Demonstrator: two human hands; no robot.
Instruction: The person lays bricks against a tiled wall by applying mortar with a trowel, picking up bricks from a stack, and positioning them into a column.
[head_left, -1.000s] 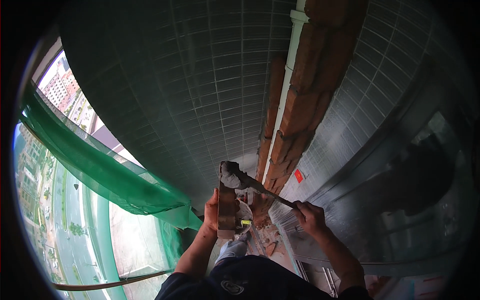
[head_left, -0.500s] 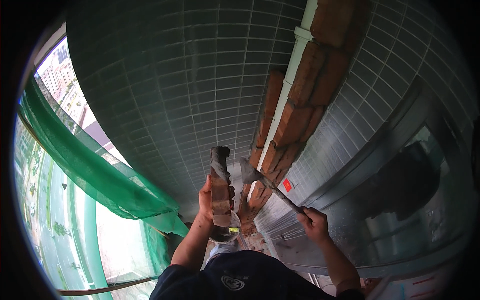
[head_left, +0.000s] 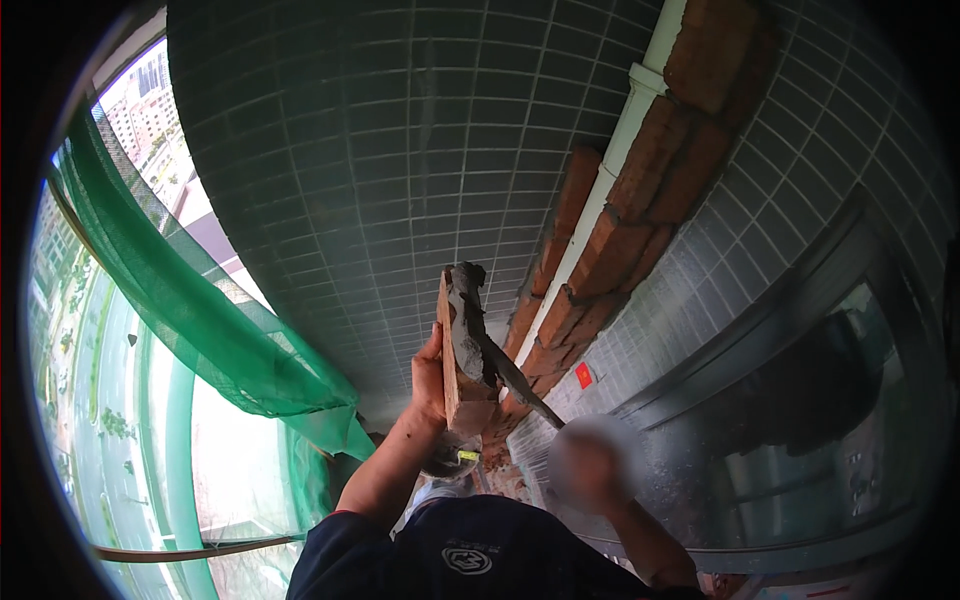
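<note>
- The brick (head_left: 453, 375) is in the air between the two hands, held at its left long side by the left hand (head_left: 428, 380), which is closed around it.
- The right hand (head_left: 595, 465) is blurred; it closes on the handle end of the trowel (head_left: 525, 388), but single fingers I cannot tell.
- The trowel meets the right long edge of the brick.
- Wet grey mortar (head_left: 465, 315), thick and lumpy, covers the upper face, rising at the far end; the near end is bare, reddish clay.
- Below the near end is a round bucket (head_left: 440, 468).
- Beyond stand rough red brickwork (head_left: 645, 190), a smooth white pipe (head_left: 622, 130) and dark glossy tiles (head_left: 430, 150).
- At left hangs thin green netting (head_left: 230, 345).
</note>
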